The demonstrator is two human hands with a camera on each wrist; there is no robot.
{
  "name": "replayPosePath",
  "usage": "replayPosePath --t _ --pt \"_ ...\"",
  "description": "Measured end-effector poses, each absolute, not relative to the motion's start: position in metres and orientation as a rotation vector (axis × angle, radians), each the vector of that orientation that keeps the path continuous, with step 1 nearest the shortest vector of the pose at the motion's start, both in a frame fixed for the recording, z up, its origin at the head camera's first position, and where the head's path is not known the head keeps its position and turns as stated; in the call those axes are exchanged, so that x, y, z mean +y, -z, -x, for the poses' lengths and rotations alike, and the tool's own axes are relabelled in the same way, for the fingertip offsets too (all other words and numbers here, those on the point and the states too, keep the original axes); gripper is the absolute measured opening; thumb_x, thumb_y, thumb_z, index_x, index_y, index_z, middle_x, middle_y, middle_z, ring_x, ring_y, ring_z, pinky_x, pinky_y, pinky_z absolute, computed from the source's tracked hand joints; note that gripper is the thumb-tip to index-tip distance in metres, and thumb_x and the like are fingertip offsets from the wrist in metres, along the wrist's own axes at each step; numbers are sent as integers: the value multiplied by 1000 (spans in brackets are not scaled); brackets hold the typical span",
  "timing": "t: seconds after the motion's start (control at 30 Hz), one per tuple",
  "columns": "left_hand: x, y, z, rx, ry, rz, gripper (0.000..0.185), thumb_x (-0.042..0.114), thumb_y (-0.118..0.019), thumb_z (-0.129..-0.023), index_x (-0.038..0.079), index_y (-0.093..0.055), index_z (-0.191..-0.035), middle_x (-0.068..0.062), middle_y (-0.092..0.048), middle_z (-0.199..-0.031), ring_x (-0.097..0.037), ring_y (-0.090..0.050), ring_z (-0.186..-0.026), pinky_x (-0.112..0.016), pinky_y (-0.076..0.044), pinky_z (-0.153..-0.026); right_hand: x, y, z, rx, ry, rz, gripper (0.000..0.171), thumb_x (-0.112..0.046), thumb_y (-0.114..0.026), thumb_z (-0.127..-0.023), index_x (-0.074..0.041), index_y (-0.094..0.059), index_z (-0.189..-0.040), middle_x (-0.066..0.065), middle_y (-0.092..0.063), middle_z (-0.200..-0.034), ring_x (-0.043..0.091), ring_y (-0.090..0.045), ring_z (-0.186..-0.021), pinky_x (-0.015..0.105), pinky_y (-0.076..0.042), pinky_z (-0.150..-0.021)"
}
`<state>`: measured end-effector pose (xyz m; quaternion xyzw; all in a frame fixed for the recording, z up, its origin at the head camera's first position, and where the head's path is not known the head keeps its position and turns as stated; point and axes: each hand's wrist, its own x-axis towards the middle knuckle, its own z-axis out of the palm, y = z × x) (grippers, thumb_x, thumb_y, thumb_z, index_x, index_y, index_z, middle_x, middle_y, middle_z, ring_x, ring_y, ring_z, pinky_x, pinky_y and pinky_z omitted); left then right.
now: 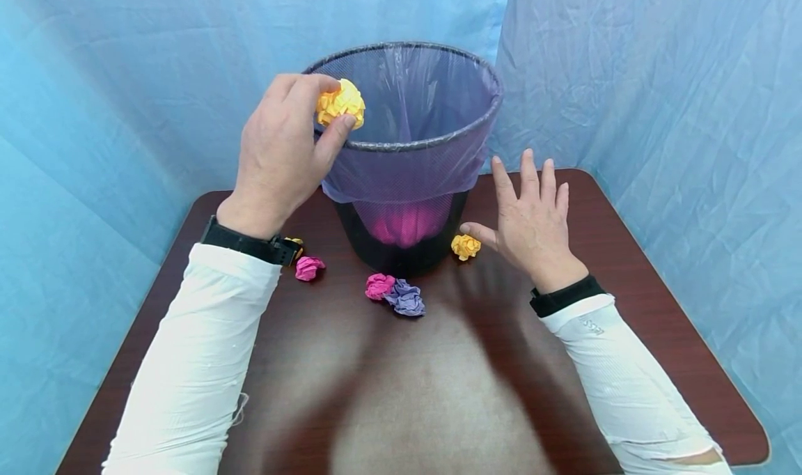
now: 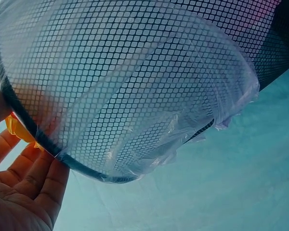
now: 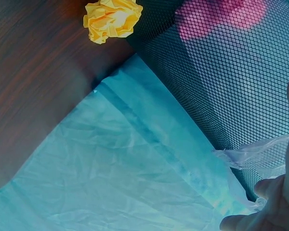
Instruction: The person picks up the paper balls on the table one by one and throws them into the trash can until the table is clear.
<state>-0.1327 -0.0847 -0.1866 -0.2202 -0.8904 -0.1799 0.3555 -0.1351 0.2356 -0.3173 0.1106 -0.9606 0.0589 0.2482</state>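
A black mesh waste basket [image 1: 407, 161] with a clear liner stands on the dark wooden table [image 1: 626, 280]; pink paper shows through its lower wall. My left hand [image 1: 285, 151] pinches a yellow paper ball [image 1: 340, 104] at the basket's near-left rim. In the left wrist view the basket [image 2: 135, 82] fills the frame, with a sliver of yellow paper [image 2: 18, 129] behind my fingers [image 2: 36, 178]. My right hand [image 1: 532, 221] hovers open, fingers spread, right of the basket, its thumb close to another yellow ball [image 1: 466, 246], also seen as a yellow ball [image 3: 112, 19] beside the basket's base [image 3: 221, 82].
On the table in front of the basket lie a pink ball [image 1: 309, 267], another pink ball [image 1: 379, 285] and a purple ball [image 1: 406, 298]. Blue cloth [image 1: 658, 78] hangs behind and at both sides. The table's near half is bare.
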Motion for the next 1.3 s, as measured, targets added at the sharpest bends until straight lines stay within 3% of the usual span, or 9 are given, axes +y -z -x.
replayPosePath --t 1.3 --pt "-87 191 135 -2300 460 567 39 36 -52 -98 9 -61 -124 -11 -60 -122 -23 -55 -110 -41 -51 -80 233 321 134 -2625 -175 -297 108 -75 -64 -71 -21 -23 -155 26 -19 -155 54 -17 -139 73 -19 -102"
